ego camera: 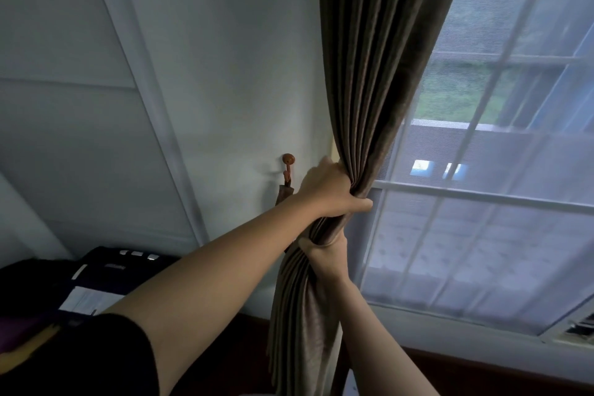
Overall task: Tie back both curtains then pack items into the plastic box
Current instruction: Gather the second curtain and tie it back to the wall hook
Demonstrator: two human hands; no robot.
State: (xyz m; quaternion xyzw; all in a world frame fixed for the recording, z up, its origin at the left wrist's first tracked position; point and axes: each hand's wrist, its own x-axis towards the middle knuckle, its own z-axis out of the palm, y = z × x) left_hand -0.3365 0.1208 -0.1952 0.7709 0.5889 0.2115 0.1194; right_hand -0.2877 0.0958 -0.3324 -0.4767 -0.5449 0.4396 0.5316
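1. The left hand (331,190) is clenched round the gathered brown curtain (379,74), fingers wrapped over the bunched folds and thumb pressed against the window side of the bundle.
2. The right hand (324,254) grips the same curtain just beneath the left one, fingers curled round the folds from below; the two hands nearly touch.
3. The left forearm reaches up from the lower left, a black sleeve (106,357) covering the upper arm. The right forearm rises from the bottom edge, bare.
4. Above the hands the curtain fans out wide toward the top; below them it hangs in loose pleats toward the floor.
5. A round-headed wooden hook (288,164) sits on the white wall (225,74) just left of the left hand, with a strip of brown fabric (284,193) hanging from it.
6. To the right, a sheer white curtain (482,235) covers the window.
7. A dark case (106,270) lies at the lower left.
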